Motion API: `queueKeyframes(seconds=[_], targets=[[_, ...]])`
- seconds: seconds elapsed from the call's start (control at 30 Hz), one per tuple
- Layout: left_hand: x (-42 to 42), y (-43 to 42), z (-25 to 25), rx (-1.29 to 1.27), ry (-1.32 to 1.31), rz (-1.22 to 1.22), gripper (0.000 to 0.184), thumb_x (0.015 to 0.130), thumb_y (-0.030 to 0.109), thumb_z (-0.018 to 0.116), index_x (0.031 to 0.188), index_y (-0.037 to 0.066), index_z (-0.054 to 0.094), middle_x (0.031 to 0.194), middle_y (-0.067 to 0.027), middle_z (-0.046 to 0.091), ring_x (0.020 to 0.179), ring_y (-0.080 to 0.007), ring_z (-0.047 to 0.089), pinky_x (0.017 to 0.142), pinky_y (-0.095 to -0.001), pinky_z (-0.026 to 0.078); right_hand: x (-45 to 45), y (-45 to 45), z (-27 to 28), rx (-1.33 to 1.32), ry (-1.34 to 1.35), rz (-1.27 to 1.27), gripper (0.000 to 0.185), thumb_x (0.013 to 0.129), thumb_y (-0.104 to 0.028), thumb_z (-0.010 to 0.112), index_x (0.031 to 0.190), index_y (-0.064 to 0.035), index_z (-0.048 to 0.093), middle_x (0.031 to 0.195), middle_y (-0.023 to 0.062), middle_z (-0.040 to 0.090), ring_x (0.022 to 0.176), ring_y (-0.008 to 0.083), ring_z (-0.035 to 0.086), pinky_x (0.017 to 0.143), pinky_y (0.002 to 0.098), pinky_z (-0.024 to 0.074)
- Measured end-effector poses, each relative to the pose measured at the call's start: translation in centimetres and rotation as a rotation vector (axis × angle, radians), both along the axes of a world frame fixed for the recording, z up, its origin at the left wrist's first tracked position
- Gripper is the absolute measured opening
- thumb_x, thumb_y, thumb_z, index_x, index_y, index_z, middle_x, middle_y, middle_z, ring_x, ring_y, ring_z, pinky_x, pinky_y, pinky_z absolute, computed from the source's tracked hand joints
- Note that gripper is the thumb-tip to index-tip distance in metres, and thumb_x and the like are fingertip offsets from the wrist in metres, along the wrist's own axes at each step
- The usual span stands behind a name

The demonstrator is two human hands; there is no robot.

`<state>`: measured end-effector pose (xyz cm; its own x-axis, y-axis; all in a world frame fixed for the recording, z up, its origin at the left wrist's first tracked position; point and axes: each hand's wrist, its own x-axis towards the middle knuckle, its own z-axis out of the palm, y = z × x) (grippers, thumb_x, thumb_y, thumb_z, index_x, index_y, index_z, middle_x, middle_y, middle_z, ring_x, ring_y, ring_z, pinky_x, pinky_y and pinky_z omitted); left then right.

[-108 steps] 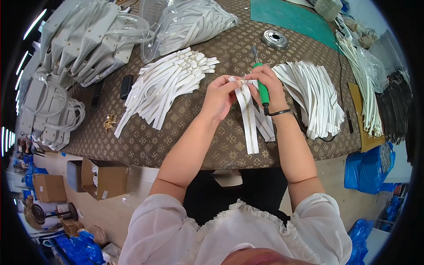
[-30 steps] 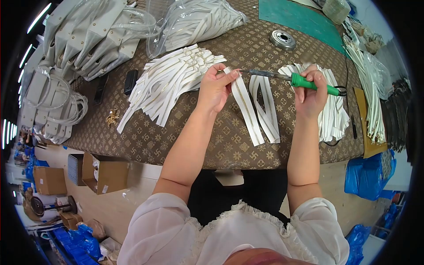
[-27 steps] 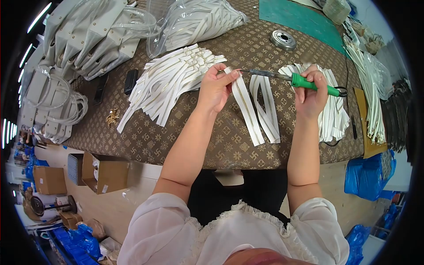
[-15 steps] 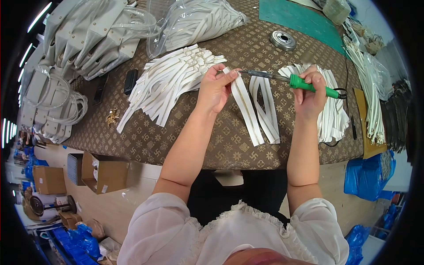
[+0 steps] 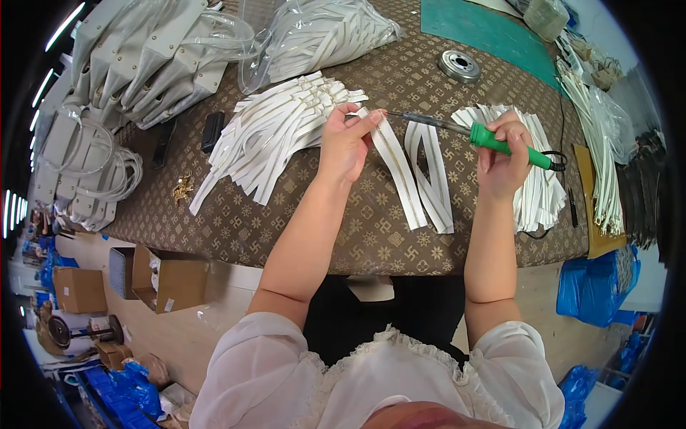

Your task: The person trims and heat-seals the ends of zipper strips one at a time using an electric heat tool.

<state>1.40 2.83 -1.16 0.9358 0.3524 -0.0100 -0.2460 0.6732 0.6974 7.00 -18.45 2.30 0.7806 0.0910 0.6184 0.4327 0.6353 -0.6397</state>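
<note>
My left hand (image 5: 346,143) pinches the top end of a white zipper strip (image 5: 396,171) with gold teeth, which hangs down toward the table. In my right hand (image 5: 504,156) is a green-handled soldering iron (image 5: 489,137), its metal shaft pointing left. The iron's tip is at the strip's top end, beside my left fingertips; whether they touch is too small to tell. Just right of the held strip lies a folded zipper strip (image 5: 432,182). A fanned pile of zipper strips (image 5: 275,136) lies left of my left hand, and another bundle (image 5: 539,193) is partly behind my right hand.
The patterned tabletop (image 5: 321,236) also bears a round metal piece (image 5: 459,66), small gold parts (image 5: 182,189), a black case (image 5: 212,132), a plastic bag of strips (image 5: 329,39), a green mat (image 5: 489,36) and white bags (image 5: 143,64). A cord runs down the right side.
Since the oldest frame, my hands have moved apart and the iron has swung from upright to pointing left. The folded strip has come into fuller view. Over the last half second both hands have shifted only slightly.
</note>
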Motion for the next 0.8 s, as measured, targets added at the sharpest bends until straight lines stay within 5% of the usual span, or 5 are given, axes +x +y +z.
queueKeyframes(seconds=[0.8], targets=[[0.17,0.25,-0.26,0.185,-0.020,0.097,0.035,0.078,-0.001,0.065,0.098,0.009,0.038,0.088,-0.0151,0.065,0.076,-0.0154,0.062,0.062,-0.0236,0.045,0.00,0.29,0.01,-0.042,0.008,-0.042,0.027,0.086,-0.020,0.046,0.068,-0.0006,0.046,0.077,0.0119,0.049,0.034,0.0084,0.028,0.028,0.0192,0.0234]])
